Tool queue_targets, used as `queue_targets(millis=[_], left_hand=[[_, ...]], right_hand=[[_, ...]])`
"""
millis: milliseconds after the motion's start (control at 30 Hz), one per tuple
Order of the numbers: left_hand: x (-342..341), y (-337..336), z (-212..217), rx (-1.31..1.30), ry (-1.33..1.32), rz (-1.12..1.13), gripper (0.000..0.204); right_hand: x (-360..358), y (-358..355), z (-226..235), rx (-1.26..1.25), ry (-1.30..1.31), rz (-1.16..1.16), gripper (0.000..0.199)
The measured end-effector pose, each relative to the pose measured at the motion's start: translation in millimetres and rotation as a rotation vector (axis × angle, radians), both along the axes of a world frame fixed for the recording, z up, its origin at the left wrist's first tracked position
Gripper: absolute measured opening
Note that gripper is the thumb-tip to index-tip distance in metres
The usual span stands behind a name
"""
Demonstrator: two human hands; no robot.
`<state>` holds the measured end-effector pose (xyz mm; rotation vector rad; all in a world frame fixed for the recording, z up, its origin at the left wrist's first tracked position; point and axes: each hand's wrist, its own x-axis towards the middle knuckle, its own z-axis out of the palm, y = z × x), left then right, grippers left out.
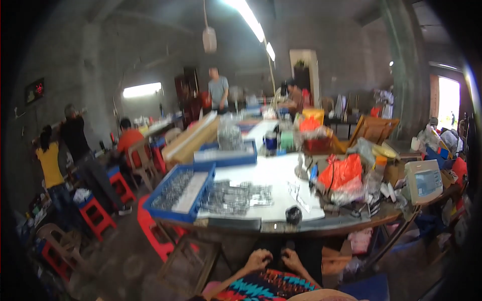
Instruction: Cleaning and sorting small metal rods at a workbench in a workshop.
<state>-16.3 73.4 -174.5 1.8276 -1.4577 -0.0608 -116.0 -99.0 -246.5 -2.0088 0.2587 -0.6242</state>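
the near blue tray (173, 216) sits at the close edge of the white-topped surface (278, 169), partly filled with thin grey pieces (173, 190). flat against the tray's right side spreads a heap of thin, shiny grey strips (235, 196); farther right of the tray, by the surface's edge, lies a dark roundish thing (293, 214), the nearest item to both hands.

the left hand (259, 259) and right hand (291, 258) are to the right of the tray and closer to the wearer, below the surface's edge, near each other but apart. their fingers are bent; whether either grips anything, i cannot tell.

just behind the tray stands a second blue tray (226, 156). well to the tray's right is a red-orange plastic bag (341, 173); a red stool (150, 233) stands below the tray.
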Motion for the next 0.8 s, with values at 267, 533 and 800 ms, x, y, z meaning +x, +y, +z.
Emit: queue_targets(millis=[267, 533, 800], left_hand=[[2, -7, 19, -0.033, 0.028, 0.015, 0.011], [1, -5, 7, -0.017, 0.080, 0.046, 0.015], [6, -8, 5, -0.053, 0.017, 0.023, 0.015]], right_hand=[[-6, 9, 40, 0.054, 0.154, -0.042, 0.016], [-6, 12, 42, -0.058, 0.285, 0.020, 0.018], [7, -7, 17, 0.349, 0.313, -0.055, 0.020]])
